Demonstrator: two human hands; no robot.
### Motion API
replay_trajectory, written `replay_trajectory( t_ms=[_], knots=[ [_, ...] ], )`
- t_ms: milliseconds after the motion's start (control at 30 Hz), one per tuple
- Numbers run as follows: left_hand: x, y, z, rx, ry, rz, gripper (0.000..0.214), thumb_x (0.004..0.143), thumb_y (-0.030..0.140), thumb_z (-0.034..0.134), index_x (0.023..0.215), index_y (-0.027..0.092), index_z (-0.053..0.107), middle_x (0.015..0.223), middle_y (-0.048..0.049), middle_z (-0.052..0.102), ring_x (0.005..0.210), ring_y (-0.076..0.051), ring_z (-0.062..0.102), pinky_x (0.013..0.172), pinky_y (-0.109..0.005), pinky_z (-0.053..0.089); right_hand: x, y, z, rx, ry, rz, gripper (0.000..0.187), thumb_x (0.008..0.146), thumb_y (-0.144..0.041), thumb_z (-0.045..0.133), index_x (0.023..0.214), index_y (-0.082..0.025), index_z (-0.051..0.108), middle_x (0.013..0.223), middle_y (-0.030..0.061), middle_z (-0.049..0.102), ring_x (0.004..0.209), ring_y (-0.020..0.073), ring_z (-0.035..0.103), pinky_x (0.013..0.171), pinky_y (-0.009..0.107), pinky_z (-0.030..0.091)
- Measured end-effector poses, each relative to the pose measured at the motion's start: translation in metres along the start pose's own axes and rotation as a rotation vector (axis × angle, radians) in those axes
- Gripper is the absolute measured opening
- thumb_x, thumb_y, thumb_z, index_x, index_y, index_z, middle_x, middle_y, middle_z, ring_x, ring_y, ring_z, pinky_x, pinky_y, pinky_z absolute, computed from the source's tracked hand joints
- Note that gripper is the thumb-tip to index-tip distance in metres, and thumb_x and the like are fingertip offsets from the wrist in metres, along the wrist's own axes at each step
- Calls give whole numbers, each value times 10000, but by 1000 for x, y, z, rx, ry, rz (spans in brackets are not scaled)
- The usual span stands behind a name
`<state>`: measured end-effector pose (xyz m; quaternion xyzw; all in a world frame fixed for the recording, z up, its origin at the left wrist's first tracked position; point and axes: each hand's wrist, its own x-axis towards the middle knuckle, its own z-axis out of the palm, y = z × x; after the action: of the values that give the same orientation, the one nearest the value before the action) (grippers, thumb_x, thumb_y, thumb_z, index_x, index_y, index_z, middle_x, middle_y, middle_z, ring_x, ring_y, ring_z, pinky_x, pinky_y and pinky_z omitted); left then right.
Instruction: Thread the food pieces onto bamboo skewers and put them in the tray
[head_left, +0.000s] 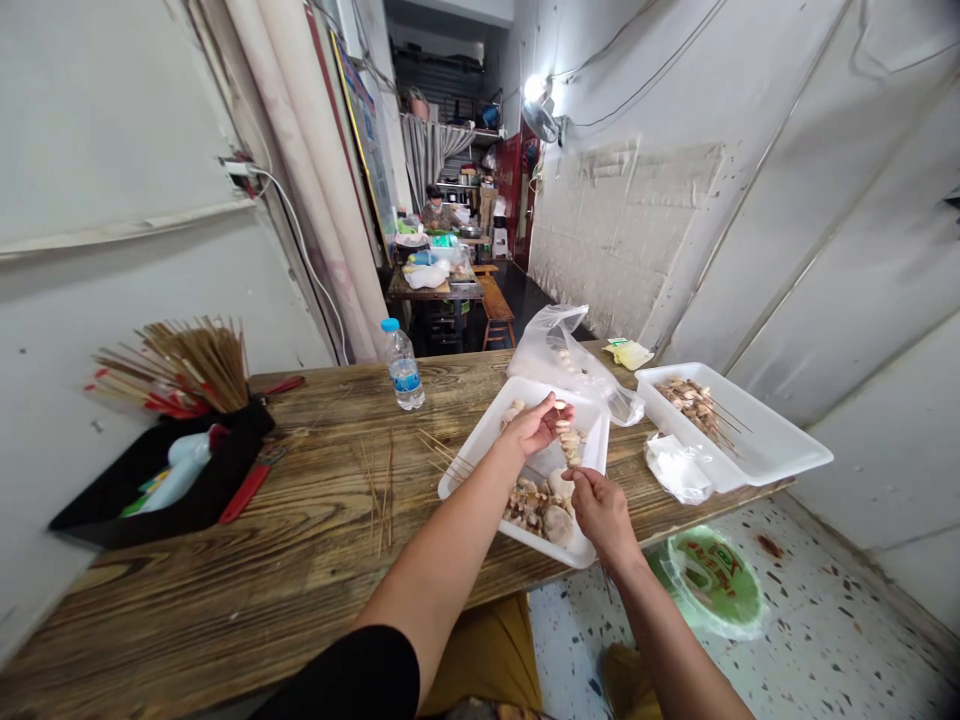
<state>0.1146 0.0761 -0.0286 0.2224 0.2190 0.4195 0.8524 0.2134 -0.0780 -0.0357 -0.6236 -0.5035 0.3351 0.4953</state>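
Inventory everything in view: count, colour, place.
Table: one, brown wood, foreground
Middle tray: one, white, on table
Food pieces: several, pale and brown, middle tray
Loaded skewer: one, pale, over middle tray
Right tray: one, white, table's right end
Skewered food: several, brownish, right tray
Plastic bag: one, clear, behind middle tray
Crumpled bag: one, white, against right tray
Bottle: one, clear, table's far edge
Loose sticks: several, tan, on table
Box: one, black, table's left end
Stick bundle: one, tan, at box
Red-handled tool: one, red, beside box
Bin: one, green, floor
Fan: one, grey, wall
Clutter: uncounted, mixed colours, background
Person: one, colours unclear, background
Left hand: one, bare, skewer's upper end
Right hand: one, bare, skewer's lower end
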Motion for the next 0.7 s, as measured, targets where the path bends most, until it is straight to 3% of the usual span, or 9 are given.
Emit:
replay_trajectory(
  t_ms=[700],
  knots=[
    [1,-1,0,-13,-10,59,209,951,235,507,941,72,638,838,-117,717,765,-165,700,694,-256,542,-1,1,2,-21,39,-35,455,820,-475,481,909,-104,728,458,-39,439,454,124,426,471,238,348]
  ],
)
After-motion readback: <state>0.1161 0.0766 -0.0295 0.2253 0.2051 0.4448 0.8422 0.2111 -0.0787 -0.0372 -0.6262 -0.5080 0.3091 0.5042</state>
